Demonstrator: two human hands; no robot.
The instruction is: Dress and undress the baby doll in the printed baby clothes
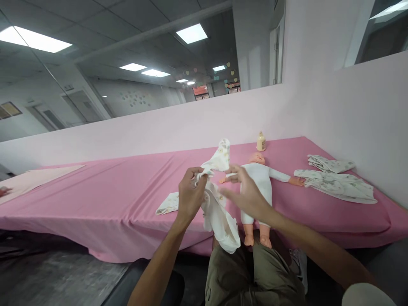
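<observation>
My left hand (pixel 192 191) grips a bunched white baby garment (pixel 221 216) with a small print; its lower part hangs toward my knees and another part sticks up above the hand. To the right of the cloth, my right hand (pixel 244 187) is open, thumb and fingers apart, with no cloth between them. Behind that hand a baby doll (pixel 259 182) in a white long-sleeved suit lies on its back, its bare feet at the table's front edge. A folded printed cloth (pixel 168 203) lies on the table left of my left hand.
Pink fabric (pixel 127 182) covers the long table against the wall. A cream bottle (pixel 261 142) stands beyond the doll's head. Printed baby clothes (pixel 338 185) lie at the right, touching the doll's hand. At far left, another person's hand (pixel 4 191) rests on a pale cloth (pixel 35 182).
</observation>
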